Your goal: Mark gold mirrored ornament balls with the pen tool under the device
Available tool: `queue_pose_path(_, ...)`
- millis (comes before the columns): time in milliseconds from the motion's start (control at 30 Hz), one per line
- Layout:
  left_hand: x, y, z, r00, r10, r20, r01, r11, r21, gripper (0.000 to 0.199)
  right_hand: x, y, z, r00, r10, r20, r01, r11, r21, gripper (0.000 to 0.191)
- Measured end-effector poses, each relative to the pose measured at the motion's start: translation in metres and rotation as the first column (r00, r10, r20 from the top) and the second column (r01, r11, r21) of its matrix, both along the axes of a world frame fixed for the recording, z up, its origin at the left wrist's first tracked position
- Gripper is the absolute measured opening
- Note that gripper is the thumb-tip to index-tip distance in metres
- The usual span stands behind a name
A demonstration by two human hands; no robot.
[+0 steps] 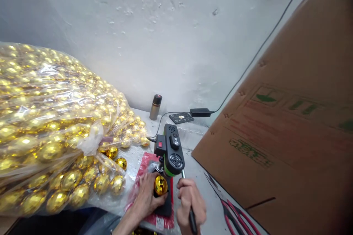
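R hand (191,203) gripping handle (192,221), L (147,194) cupping ball (160,185)

The left hand (146,194), between six and seven o'clock from the view's centre, is bare, as is the forearm (127,222), which narrows toward the wrist. At seven o'clock, a thin dark edge (111,232) shows on that forearm, too cut off to name. The right hand (191,205), just before six, is bare, with rounded knuckles. Blurred blue-grey cloth (99,224) shows past seven; whether worn, unclear.
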State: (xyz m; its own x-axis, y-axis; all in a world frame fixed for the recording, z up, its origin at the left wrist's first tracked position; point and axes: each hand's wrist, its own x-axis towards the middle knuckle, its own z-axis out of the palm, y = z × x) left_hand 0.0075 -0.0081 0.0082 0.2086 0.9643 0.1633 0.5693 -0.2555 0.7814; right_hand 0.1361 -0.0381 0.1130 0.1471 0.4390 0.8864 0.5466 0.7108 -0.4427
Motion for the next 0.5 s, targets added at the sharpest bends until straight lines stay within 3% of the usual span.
queue_pose_path(133,-0.011,-0.016,-0.002,0.998,-0.055,-0.035,0.055,0.999,-0.004,0.061,0.0,0.0,0.026,0.999,0.026,-0.035,-0.029,0.995,-0.095,0.031)
queue_pose_path(267,-0.037,-0.029,0.0,0.985,-0.118,-0.124,0.133,0.983,0.126,0.08,-0.003,-0.004,0.02,0.999,0.01,-0.039,-0.014,0.994,-0.111,0.031)
queue_pose_path(333,-0.052,-0.022,0.014,0.987,-0.02,-0.157,0.053,0.976,0.211,0.064,-0.005,-0.005,0.011,0.999,0.009,-0.043,-0.013,0.995,-0.102,0.032)
queue_pose_path(400,-0.068,-0.004,0.035,0.96,0.168,-0.222,-0.103,0.956,0.275,0.042,-0.006,-0.005,0.004,0.998,0.002,-0.067,-0.008,0.995,-0.097,0.034)
queue_pose_path(467,-0.084,0.019,0.057,0.856,0.356,-0.375,-0.287,0.931,0.227,0.04,-0.007,-0.005,0.001,0.996,-0.006,-0.091,-0.004,0.994,-0.106,0.034)
queue_pose_path(500,-0.091,0.029,0.067,0.797,0.367,-0.48,-0.34,0.929,0.145,0.039,-0.007,-0.004,0.001,0.995,-0.009,-0.098,-0.001,0.994,-0.109,0.034)
